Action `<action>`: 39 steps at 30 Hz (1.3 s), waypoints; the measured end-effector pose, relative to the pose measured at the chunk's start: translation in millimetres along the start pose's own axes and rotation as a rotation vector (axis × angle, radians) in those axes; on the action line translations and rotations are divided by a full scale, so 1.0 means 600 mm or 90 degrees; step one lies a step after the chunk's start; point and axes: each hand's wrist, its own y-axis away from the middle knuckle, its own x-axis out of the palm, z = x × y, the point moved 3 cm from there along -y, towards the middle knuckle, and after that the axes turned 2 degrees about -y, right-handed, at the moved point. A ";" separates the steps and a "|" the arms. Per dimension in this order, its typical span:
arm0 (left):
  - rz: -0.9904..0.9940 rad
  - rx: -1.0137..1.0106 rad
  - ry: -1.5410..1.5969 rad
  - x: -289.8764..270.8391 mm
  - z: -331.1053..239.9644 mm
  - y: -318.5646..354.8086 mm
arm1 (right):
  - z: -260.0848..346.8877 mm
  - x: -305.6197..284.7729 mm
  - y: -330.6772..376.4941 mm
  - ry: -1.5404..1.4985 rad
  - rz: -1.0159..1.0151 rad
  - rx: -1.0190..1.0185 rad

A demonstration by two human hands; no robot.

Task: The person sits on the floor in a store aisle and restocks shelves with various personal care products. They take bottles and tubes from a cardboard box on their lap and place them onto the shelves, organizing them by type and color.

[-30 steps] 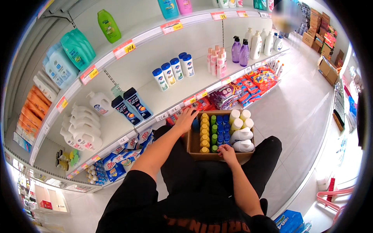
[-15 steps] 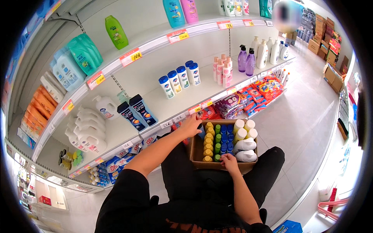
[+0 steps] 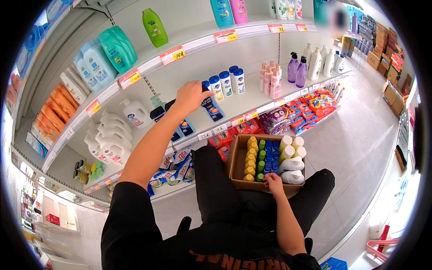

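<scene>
My left hand (image 3: pixel 191 95) closes around one dark blue bottle (image 3: pixel 210 107) on the middle shelf (image 3: pixel 252 101), beside four white bottles with blue caps (image 3: pixel 225 82). My right hand (image 3: pixel 273 182) grips the near edge of one cardboard box (image 3: pixel 236 157) on my lap.

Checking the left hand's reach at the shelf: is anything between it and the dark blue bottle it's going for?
Nothing visible stands between them. The left hand is already on the top of the dark blue bottle on the middle shelf. White blue-capped bottles stand just to its right, not in between.
</scene>
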 end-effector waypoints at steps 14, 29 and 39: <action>0.089 -0.039 -0.040 0.066 0.104 0.021 | -0.017 -0.001 -0.010 -0.026 -0.005 -0.008; 0.132 -0.099 0.010 0.053 0.109 0.026 | -0.009 -0.002 -0.005 -0.026 -0.003 -0.012; 0.113 -0.168 -0.001 0.011 0.239 0.129 | -0.008 -0.001 -0.003 -0.020 -0.012 -0.003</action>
